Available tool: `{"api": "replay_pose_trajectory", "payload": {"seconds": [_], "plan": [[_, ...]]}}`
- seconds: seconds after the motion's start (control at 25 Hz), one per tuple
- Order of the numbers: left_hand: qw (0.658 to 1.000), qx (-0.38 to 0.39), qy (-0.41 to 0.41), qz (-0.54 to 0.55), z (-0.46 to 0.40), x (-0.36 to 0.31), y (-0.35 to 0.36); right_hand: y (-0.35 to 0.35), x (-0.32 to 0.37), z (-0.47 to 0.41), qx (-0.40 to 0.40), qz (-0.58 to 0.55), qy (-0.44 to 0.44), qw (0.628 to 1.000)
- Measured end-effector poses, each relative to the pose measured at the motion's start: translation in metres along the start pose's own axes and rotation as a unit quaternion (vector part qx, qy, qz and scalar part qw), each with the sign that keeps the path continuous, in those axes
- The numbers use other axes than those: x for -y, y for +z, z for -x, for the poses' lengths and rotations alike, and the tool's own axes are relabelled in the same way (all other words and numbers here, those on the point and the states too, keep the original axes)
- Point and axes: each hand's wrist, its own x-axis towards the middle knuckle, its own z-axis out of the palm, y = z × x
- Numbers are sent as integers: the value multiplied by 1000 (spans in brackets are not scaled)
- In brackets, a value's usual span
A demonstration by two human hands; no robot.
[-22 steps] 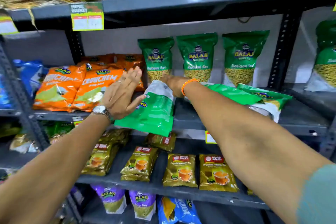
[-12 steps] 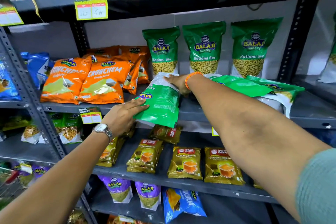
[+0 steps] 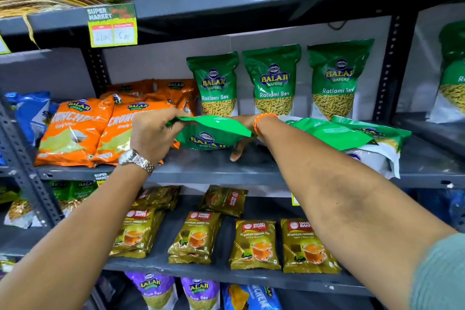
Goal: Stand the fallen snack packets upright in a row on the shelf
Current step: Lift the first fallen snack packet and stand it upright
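A green Balaji Ratlami Sev packet (image 3: 210,134) stands near the front of the grey middle shelf (image 3: 201,171), its top flap bent forward. My left hand (image 3: 153,133) pinches the flap's left end. My right hand (image 3: 242,138) grips the packet's right side, thumb pointing down to the shelf. Three matching packets stand upright in a row at the back (image 3: 273,80). To the right, two more green packets (image 3: 352,133) lie fallen, overlapping, one hanging over the shelf edge.
Orange Crunchem packets (image 3: 75,131) lean at the left of the same shelf. Gold tea packets (image 3: 255,246) fill the shelf below. A price tag (image 3: 112,25) hangs from the upper shelf. A black upright post (image 3: 391,68) bounds the bay at the right.
The green packet was hanging over the shelf edge, tipped down; now it is on the shelf and upright. My left hand moved from its lower edge up to its top flap.
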Motion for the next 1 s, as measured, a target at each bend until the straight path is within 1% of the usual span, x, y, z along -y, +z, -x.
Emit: {"api": "replay_pose_trajectory", "payload": {"seconds": [0.04,0.08,0.12,0.16,0.2,0.24,0.28,0.32,0.4,0.48,0.52,0.56,0.64,0.76,0.88,1.0], "plan": [[999,-25,-27,19,-11,3,3,-2,-13,-6,-79,-32,35,996],[996,-54,-58,41,-22,7,7,-7,-23,-8,-108,-17,42,993],[991,-85,-88,63,-35,9,11,-10,-24,-8,-81,-19,34,996],[983,-115,-114,84,-48,12,16,-9,-25,-12,-8,-27,-2,1000],[974,-140,-144,102,-60,12,21,-8,-24,-15,44,-46,-29,998],[964,-162,-176,117,-70,15,28,-6,-21,-20,79,-89,-57,991],[953,-178,-207,130,-81,19,33,-4,-18,-23,85,-160,-67,981],[942,-186,-243,140,-91,25,41,-2,-16,-25,73,-217,-62,971],[911,-166,-342,158,-99,40,57,1,-16,-35,28,-283,-37,958],[880,-89,-438,162,-88,54,78,5,-19,-42,21,-318,-6,948],[868,-37,-461,178,-76,60,90,7,-17,-44,19,-328,12,944],[859,6,-466,210,-61,63,103,9,-19,-46,12,-332,21,943],[838,49,-466,279,-28,68,123,14,-24,-50,-14,-331,35,943],[802,76,-486,338,8,73,143,25,-33,-56,-37,-329,46,942],[764,94,-512,382,23,75,154,38,-34,-60,-68,-265,31,961],[749,102,-515,405,20,79,155,45,-34,-65,-106,-241,30,964]]}}
